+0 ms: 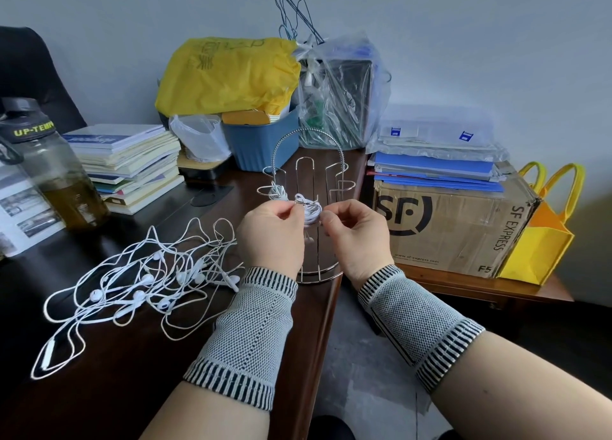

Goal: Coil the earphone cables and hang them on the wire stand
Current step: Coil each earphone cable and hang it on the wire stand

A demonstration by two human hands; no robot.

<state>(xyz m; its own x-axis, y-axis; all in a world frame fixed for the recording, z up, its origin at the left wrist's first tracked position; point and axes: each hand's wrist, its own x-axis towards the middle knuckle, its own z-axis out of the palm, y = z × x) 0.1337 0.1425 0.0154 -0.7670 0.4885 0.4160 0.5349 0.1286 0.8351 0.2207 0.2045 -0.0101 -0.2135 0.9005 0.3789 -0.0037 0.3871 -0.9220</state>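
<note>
Left hand: we see our left hand (270, 232) raised in front of the wire stand (309, 204), fingertips pinching the coiled earphone cable (309, 209) from the left.
Right hand: our right hand (356, 232) pinches the same coil from the right, fingers curled in.
Coiled cable: it sits at a front hook of the stand, between both hands; we cannot tell whether it already hangs on the hook.
Hung coil: 1 more white bundle (277, 191) rests on a left hook.
Wire stand: upright at the desk (109, 390) edge.
Loose earphones: a white tangle (139, 280) lies on the desk, left of our left wrist.
Surroundings: a stack of books (129, 164), a bottle (49, 164) and a cardboard box (453, 221).
</note>
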